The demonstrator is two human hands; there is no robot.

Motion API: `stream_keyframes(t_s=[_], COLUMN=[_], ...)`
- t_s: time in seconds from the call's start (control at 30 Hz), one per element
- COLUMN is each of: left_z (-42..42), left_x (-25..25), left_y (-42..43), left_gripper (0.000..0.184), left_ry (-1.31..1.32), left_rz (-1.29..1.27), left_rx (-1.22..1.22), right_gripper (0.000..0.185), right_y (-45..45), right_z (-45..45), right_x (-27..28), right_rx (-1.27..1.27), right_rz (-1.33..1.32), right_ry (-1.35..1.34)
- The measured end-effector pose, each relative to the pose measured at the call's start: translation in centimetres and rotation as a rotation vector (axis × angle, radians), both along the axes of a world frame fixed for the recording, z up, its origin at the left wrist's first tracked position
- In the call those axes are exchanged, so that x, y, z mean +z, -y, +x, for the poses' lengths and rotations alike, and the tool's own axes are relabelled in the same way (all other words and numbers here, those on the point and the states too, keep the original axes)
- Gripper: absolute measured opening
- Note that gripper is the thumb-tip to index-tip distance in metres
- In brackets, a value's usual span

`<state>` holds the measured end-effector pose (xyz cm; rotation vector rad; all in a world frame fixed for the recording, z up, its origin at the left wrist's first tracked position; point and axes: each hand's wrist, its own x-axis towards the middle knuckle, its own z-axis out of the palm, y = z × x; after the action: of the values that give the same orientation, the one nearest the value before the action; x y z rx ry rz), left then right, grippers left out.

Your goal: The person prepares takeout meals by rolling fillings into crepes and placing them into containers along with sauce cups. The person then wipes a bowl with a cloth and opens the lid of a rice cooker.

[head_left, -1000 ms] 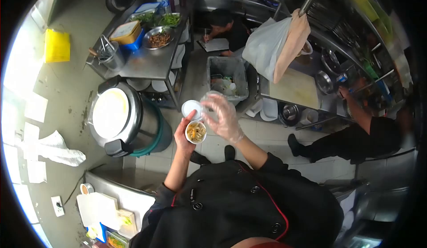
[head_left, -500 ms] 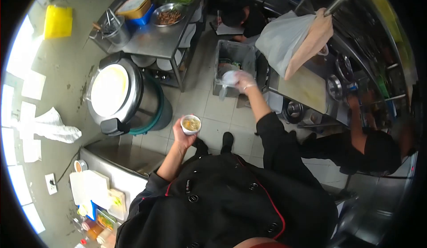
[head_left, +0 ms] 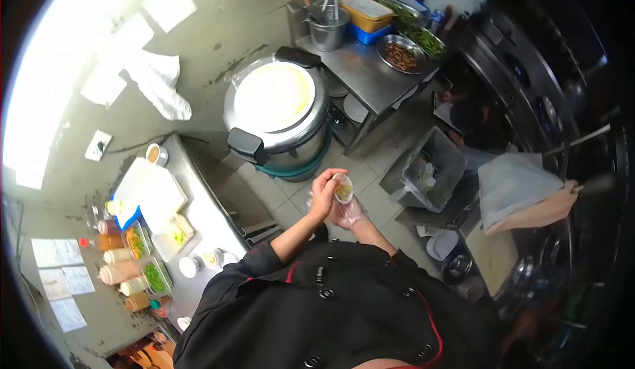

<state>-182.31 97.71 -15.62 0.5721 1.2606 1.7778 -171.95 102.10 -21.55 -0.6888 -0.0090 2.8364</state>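
A small white cup with yellowish, stringy food in it is in front of my torso, above the floor. The fingers of my left hand are wrapped round its left side and rim. Just below and to the right, my right hand in a clear plastic glove is close against the cup's underside. Its fingers are partly hidden behind the cup and my left hand, so its grip is unclear.
A large round cooker stands ahead. On the left is a counter with bottles and vegetable containers. A grey bin is at the right, near a crouching person and a hanging bag. A steel table holds food trays.
The view has turned left. The white lid has left my right hand, which was over the bin half a second ago and is now back beside the cup in my left hand.
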Motion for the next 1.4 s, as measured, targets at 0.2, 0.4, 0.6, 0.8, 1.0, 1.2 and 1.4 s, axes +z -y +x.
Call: stream_keyframes(t_s=[0.2,0.4,0.6,0.8,1.0,1.2,1.4], left_z=[-5.1,-8.3,-7.9,-6.3,-8.1,-12.8,-19.3], left_x=[4.5,8.0,8.2,5.0,5.6,4.0,2.6], left_y=[3.7,7.1,12.9,17.8,17.1,13.9,11.5], left_gripper=[0.030,0.042,0.045,0.048,0.043,0.033,0.036], left_ry=[-0.866,-0.898,-0.274,-0.203,-0.131,0.567,0.474], left_rz=[-0.221,-0.233,0.006,-0.156,-0.089,0.154,0.074], left_rx=[0.392,0.595,0.521,0.711,0.802,0.831,0.755], right_gripper=[0.043,0.041,0.016,0.029,0.027,0.042,0.048], right_y=[-1.1,-9.9,-17.0,-15.6,-18.0,-22.8,-27.5], right_z=[-8.2,-19.7,-29.9,-30.7,-30.4,-21.1,3.3], right_x=[7.8,6.2,10.7,7.9,15.8,16.5,4.4], right_rx=[0.068,0.308,-0.284,0.127,-0.450,-0.371,-0.300], right_rz=[-0.063,0.070,2.007,3.106,2.594,0.518,1.646], right_ry=[0.068,-0.005,0.389,0.543,0.155,-0.157,0.968])
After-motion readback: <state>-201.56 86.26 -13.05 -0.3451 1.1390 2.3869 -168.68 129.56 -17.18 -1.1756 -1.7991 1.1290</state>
